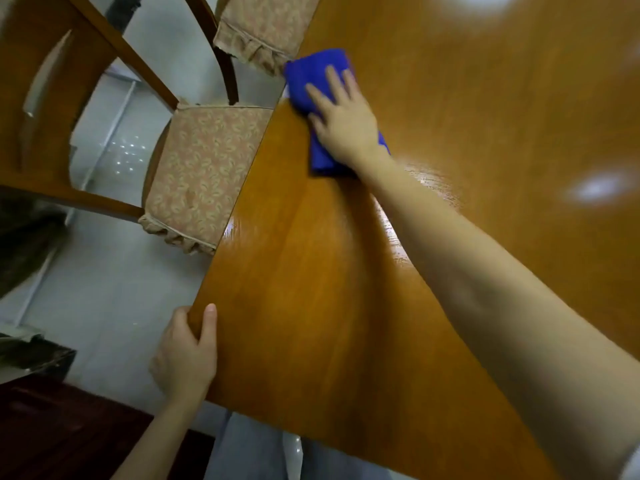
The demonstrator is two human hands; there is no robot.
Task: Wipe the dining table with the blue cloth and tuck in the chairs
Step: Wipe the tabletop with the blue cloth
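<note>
A glossy brown wooden dining table (346,323) fills the right and centre of the view. My right hand (341,116) lies flat with fingers spread on a folded blue cloth (311,74), pressing it to the tabletop near the table's left edge. My left hand (188,355) grips the table's near left corner, thumb on top. A wooden chair (207,168) with a floral seat cushion stands at the left edge, its seat partly under the table. A second cushioned chair (263,29) sits further along that edge.
Pale glossy floor tiles (110,289) lie left of the table. Dark furniture (52,427) stands at the lower left. A dark object (24,237) sits at the far left edge. My light trousers (249,452) show below the table's near edge.
</note>
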